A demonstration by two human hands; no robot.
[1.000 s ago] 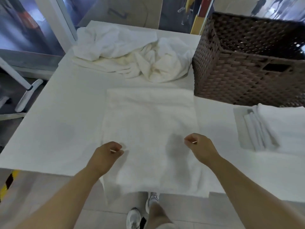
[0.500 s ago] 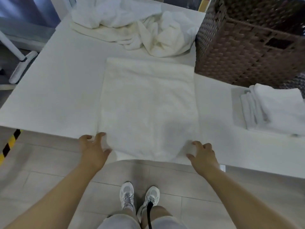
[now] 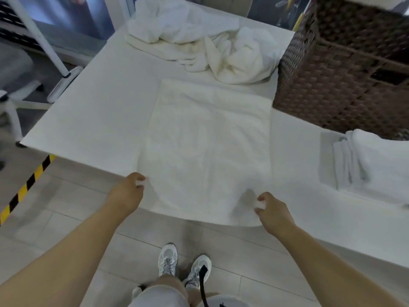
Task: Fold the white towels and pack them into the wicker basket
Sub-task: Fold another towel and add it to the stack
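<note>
Flat white towel lies spread on the white table, centre of view, long axis running away from the person; its near edge overhangs the table's front edge. Left hand pinches the near left corner, fingers curled with a bit of cloth between thumb and fingertips. Right hand pinches the near right corner the same way, cloth bunched in the curled fingers. Both corners are raised slightly, so the near edge bows between the hands.

Hard to make out: the frame is motion-blurred, so the towel's fold layers cannot be counted. Exact finger placement inside the cloth is hidden.

Beyond the towel's far edge, a crumpled pile of white towels; number of pieces in it cannot be told. Wicker basket, dark brown, stands at far right on the table, just beside the flat towel's far right corner; its top and right side are cut off and its inside is not visible. In front of the basket, one stack of folded white towels, cut off at the right edge, layer count unclear.

Count: one flat towel, one pile, one stack, one basket, two hands.
</note>
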